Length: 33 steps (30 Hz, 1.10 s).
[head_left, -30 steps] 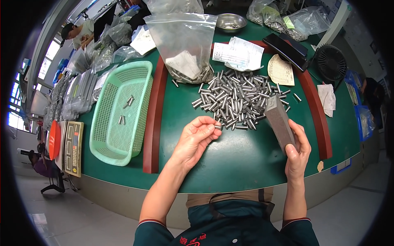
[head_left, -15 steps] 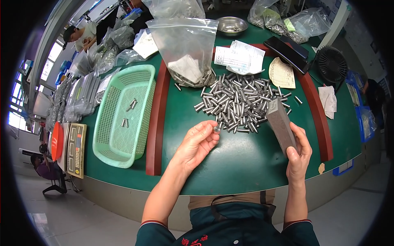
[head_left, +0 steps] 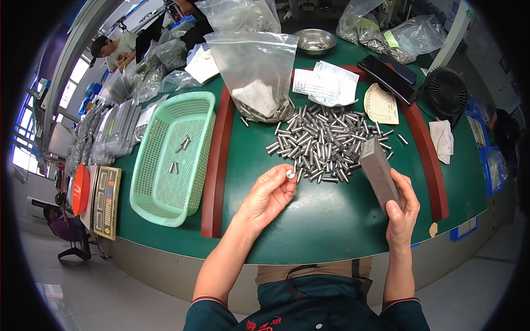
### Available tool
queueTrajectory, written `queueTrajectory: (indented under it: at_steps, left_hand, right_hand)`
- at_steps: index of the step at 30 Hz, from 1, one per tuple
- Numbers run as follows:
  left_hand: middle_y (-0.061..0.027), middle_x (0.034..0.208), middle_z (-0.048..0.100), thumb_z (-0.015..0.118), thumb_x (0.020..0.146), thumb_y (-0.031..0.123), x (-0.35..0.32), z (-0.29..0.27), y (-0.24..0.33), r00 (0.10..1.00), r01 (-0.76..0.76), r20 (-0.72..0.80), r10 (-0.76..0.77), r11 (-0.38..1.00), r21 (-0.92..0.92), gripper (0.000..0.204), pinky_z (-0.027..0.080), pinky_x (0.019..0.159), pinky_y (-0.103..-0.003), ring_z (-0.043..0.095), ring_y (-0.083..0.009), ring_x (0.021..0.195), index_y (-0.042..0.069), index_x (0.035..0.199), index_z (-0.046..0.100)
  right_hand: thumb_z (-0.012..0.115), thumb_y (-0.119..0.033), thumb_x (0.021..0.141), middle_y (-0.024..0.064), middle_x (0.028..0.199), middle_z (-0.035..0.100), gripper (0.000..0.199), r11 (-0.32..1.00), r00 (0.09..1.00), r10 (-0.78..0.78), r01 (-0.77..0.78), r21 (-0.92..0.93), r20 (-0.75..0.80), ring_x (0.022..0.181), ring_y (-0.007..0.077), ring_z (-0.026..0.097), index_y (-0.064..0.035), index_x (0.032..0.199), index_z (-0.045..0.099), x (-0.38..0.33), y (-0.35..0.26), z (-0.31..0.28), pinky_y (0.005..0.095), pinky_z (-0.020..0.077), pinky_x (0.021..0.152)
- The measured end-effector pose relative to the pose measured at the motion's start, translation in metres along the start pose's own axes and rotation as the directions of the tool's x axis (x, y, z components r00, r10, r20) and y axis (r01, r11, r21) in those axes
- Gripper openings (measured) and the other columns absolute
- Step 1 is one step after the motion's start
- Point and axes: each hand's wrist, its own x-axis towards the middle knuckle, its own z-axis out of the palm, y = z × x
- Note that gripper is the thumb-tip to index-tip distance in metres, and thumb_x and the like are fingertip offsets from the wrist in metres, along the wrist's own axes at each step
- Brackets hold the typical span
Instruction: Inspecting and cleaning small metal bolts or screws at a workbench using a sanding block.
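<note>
Between the thumb and fingers of my left hand is a small metal pin, its round end face turned up toward me. The rest of that pin is hidden by the fingers. My right hand grips a dark brown rectangular block, which looks like an abrasive stone, tilted at the right edge of the pile. Just beyond both hands lies a heap of silvery metal pins on the green table. Several more pins lie in a pale green plastic basket to the left.
Dark red bars border the work area. Behind the heap stand a clear plastic bag of pins, papers, a steel bowl and a phone. A fan is at right, a scale far left. A person sits beyond.
The pin in my left hand has turned so its round end face shows more fully. The whole view has shifted slightly. My right hand still holds the block in nearly the same place.
</note>
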Motion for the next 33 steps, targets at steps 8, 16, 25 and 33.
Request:
queueTrajectory:
  at_steps: [8, 16, 25, 33]
  left_hand:
    - [-0.0017, 0.078, 0.052, 0.064, 0.088, 0.017, -0.001, 0.001, 0.0, 0.998, -0.02, 0.057, 0.018, 0.999, 0.03, 0.017, 0.043, 0.064, -0.023, 0.049, -0.0102, 0.068, 0.005, 0.097, 0.057]
    - [-0.0012, 0.079, 0.055, 0.064, 0.088, 0.019, 0.0, -0.004, -0.001, 0.993, 0.012, 0.112, -0.024, 0.994, 0.108, 0.015, 0.045, 0.066, -0.024, 0.053, -0.0101, 0.069, 0.005, 0.094, 0.059]
    - [-0.0046, 0.085, 0.064, 0.064, 0.088, 0.014, -0.011, 0.014, -0.001, 0.991, -0.132, 0.043, 0.125, 0.961, 0.242, 0.012, 0.049, 0.068, -0.025, 0.058, -0.011, 0.07, 0.003, 0.093, 0.062]
    - [-0.0063, 0.083, 0.064, 0.064, 0.087, 0.013, -0.016, 0.021, -0.006, 0.985, -0.138, -0.069, 0.156, 0.967, 0.214, 0.015, 0.046, 0.062, -0.024, 0.054, -0.011, 0.064, 0.002, 0.097, 0.063]
  right_hand:
    - [0.065, -0.03, 0.072, 0.0122, 0.115, 0.05, 0.06, 1.0, 1.0, 0.005, -0.005, 0.008, -0.002, 0.107, 0.0204, 0.049, 0.0056, 0.119, 0.056, 0.0, -0.004, 0.002, 0.0327, 0.0372, 0.095]
    - [0.068, -0.012, 0.056, 0.0156, 0.11, 0.051, 0.058, 0.901, 0.97, -0.233, 0.242, -0.36, 0.07, 0.099, 0.0272, 0.053, -0.0027, 0.114, 0.062, -0.002, -0.013, 0.02, 0.0356, 0.0439, 0.086]
    - [0.076, -0.021, 0.054, 0.0142, 0.109, 0.054, 0.06, 0.696, 0.852, -0.44, 0.523, -0.492, 0.284, 0.09, 0.0278, 0.053, -0.0136, 0.112, 0.065, 0.011, -0.034, 0.071, 0.0398, 0.039, 0.079]
    - [0.076, -0.025, 0.055, 0.0116, 0.107, 0.056, 0.058, 0.641, 0.792, -0.482, 0.61, -0.466, 0.375, 0.09, 0.0251, 0.053, -0.0167, 0.112, 0.066, 0.002, -0.047, 0.082, 0.0382, 0.0361, 0.082]
